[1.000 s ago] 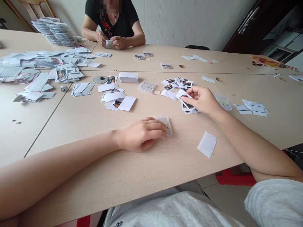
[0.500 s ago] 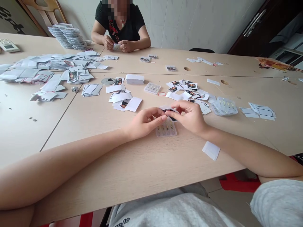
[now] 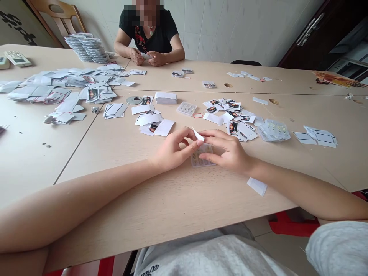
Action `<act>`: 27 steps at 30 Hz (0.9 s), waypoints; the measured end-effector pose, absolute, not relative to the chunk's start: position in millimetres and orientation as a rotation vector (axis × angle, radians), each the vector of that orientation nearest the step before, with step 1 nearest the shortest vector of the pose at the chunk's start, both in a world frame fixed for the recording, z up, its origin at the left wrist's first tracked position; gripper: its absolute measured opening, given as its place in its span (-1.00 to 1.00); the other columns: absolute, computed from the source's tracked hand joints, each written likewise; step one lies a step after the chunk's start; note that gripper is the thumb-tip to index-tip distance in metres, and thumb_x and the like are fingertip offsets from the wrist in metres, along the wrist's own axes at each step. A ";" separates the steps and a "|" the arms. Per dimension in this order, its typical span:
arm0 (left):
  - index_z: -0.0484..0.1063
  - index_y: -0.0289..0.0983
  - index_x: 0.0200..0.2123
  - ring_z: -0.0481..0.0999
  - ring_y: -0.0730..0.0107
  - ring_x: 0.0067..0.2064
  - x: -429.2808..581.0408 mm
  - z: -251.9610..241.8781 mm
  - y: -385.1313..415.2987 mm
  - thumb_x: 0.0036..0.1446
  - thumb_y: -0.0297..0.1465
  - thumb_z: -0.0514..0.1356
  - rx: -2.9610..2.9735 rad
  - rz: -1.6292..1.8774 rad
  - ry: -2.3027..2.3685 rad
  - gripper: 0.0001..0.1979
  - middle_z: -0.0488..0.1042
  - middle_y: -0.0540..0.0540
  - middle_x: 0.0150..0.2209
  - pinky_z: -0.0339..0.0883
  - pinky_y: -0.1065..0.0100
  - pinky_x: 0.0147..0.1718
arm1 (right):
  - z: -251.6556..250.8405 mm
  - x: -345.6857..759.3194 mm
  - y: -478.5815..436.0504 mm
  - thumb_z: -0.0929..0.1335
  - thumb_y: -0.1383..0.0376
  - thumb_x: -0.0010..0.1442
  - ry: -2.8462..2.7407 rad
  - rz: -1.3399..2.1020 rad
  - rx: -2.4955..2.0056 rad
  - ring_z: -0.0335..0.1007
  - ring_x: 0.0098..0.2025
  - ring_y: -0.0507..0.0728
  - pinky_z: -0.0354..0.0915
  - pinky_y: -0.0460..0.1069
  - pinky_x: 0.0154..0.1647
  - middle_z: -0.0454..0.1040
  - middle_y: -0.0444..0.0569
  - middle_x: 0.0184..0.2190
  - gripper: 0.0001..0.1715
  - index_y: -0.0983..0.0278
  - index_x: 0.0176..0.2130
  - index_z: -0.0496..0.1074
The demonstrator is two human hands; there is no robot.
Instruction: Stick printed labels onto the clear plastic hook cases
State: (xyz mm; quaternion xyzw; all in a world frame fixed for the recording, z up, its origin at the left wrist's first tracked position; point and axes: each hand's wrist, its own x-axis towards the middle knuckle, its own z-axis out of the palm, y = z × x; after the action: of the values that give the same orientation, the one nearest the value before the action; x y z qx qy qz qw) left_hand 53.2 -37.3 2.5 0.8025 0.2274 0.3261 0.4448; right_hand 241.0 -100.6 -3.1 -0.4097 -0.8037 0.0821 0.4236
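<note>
My left hand (image 3: 174, 149) and my right hand (image 3: 227, 151) meet over the wooden table (image 3: 161, 199), both pinching a small white paper card (image 3: 198, 135) held on edge between their fingertips. Under the fingers lies a small clear plastic tray (image 3: 201, 158) with little gold pieces in it; my right fingers rest on it. A loose heap of printed cards (image 3: 230, 113) lies just beyond my right hand.
A person in a black top (image 3: 149, 27) sits at the far side, handling a small item. Piles of white cards (image 3: 57, 84), a stack of trays (image 3: 86, 46), a clear bag (image 3: 273, 130), another tray (image 3: 186, 108) and a white slip (image 3: 257, 186) lie about.
My right hand left the printed card heap with a card and came to my left hand; both hands now pinch it above the clear tray, turned up on edge.
</note>
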 end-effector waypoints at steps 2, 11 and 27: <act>0.31 -0.29 -0.36 0.37 0.44 -0.31 52.5 1.9 -38.5 0.14 -0.26 0.16 2.131 0.874 0.537 -0.80 0.38 -0.06 -0.33 0.30 0.38 -0.33 | 0.4 239.5 -104.0 0.42 0.22 0.09 -1.989 0.268 -1.009 0.38 0.04 0.18 0.30 0.12 0.09 0.45 0.06 -0.01 -0.63 0.21 -0.07 0.44; 0.32 -0.30 -0.32 0.36 0.43 -0.28 51.5 0.0 -41.7 0.16 -0.40 0.13 2.411 0.949 0.408 -0.92 0.36 -0.11 -0.29 0.32 0.35 -0.26 | 3.0 235.2 -111.4 0.34 0.39 0.15 -1.888 0.417 -1.053 0.42 -0.06 0.13 0.33 0.08 0.01 0.48 0.03 -0.12 -0.92 0.23 -0.30 0.42; 0.30 -0.30 -0.35 0.35 0.46 -0.33 50.7 0.7 -44.3 0.11 -0.50 0.11 2.453 0.982 0.311 -0.99 0.35 -0.09 -0.35 0.32 0.38 -0.32 | -2.8 235.2 -113.1 0.35 0.37 0.14 -1.860 0.482 -1.074 0.42 -0.11 0.12 0.33 0.04 -0.06 0.46 0.03 -0.14 -0.96 0.25 -0.37 0.41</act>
State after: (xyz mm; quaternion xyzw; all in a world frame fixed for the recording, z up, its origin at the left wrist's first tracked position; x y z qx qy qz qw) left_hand 50.7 -44.3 0.7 0.8955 0.1135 0.3584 0.2383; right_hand 235.2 -113.1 -2.8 -0.4351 -0.7534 0.1952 0.4528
